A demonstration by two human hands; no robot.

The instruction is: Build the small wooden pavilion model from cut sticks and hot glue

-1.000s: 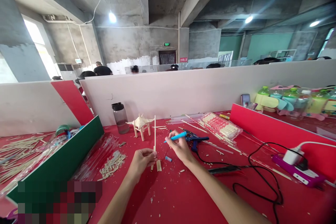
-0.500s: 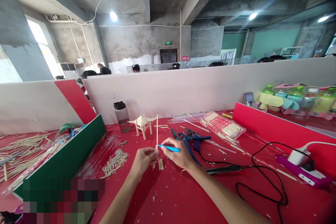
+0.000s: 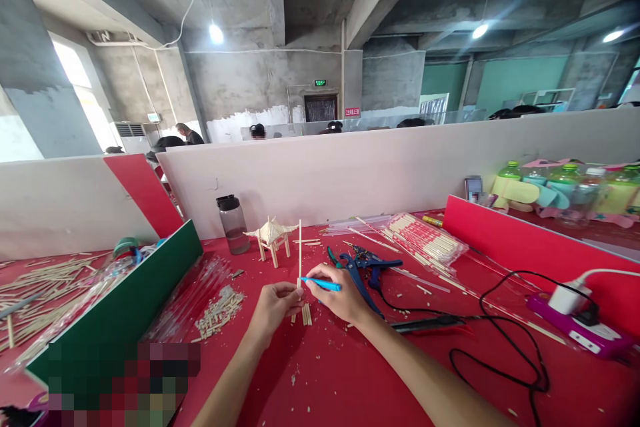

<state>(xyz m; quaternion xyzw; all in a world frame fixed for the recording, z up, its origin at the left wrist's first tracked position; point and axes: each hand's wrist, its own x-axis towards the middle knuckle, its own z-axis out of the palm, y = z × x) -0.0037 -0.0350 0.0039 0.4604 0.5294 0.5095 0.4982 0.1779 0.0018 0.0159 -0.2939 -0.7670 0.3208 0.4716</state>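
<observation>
My left hand [image 3: 277,301] pinches the lower part of a thin wooden stick [image 3: 300,247], which stands upright above the red table. In my right hand [image 3: 340,292] is a blue pen [image 3: 323,284], its tip against the stick just above my left fingers. A few short cut sticks [image 3: 307,314] lie side by side just below my hands. Behind the upright stick stands a small pavilion model [image 3: 273,235] made of sticks, with a peaked roof and legs.
Blue cutters [image 3: 354,273] and a cabled hot glue gun [image 3: 375,273] lie right of my hands. Further right are bagged sticks [image 3: 425,237] and a purple power strip [image 3: 583,330]. Left are a stick-offcut pile [image 3: 220,312], a dark-lidded bottle [image 3: 233,225] and a green divider [image 3: 125,300].
My right hand and the pen have shifted very slightly left along the stick. My left hand holds the stick in the same place. A person in the background leans differently.
</observation>
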